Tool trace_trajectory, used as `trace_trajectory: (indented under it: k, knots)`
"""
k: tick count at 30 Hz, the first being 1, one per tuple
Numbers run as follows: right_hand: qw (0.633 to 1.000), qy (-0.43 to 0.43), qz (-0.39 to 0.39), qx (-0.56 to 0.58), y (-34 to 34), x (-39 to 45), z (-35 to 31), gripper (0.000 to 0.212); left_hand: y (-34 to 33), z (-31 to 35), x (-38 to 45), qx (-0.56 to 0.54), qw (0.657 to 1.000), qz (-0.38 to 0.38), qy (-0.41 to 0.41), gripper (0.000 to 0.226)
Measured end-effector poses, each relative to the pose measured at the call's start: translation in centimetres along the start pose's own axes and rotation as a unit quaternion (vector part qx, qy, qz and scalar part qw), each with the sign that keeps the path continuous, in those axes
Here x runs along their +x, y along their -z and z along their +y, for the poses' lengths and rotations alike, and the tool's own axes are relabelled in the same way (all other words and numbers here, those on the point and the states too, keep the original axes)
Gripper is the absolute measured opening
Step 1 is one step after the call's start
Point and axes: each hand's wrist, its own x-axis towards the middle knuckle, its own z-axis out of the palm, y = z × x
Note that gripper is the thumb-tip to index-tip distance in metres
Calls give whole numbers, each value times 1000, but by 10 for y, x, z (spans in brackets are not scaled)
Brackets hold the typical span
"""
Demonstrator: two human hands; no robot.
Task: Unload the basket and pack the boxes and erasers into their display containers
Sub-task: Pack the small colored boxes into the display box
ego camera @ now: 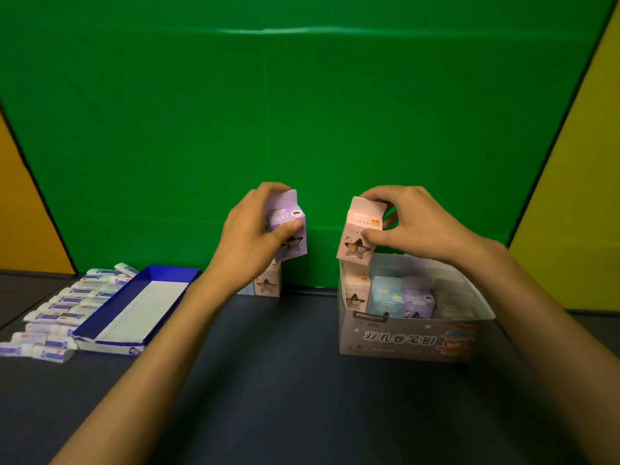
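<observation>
From the head camera, the left hand grips a purple box, fingers and thumb curled round it, holding it in the air above a pink box that stands on the dark table against the green backdrop. The right hand pinches a pink carton by its top, holding it tilted just over the left rear corner of the display container. Inside that container several boxes stand upright in a row: a pale pink one at the left, a light blue one beside it, a purple one next, and a greyish one at the right. On the left of the table lies a blue tray with a white floor, nothing visible in it. Just beside its left wall, white wrapped erasers lie in rows on the table.
</observation>
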Motion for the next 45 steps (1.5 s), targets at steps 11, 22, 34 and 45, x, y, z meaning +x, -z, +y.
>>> trace_trajectory:
  k: [11, 22, 34, 45]
  knots:
    - [997, -28, -67, 33, -28, -17, 40, 45, -22, 21, -5, 9, 1000, -15, -11, 45]
    - [993, -17, -117, 19, -60, -13, 54, 44, -23, 27, -11, 22, 999, -21, -8, 44]
    - [987, 14, -132, -89, -81, -19, 63, 47, -37, 43, -10, -31, 998, -46, -2, 43]
    - [998, -31, -24, -42, -8, -37, 116, 23, -97, 80, -3, -60, 975, -212, -12, 39]
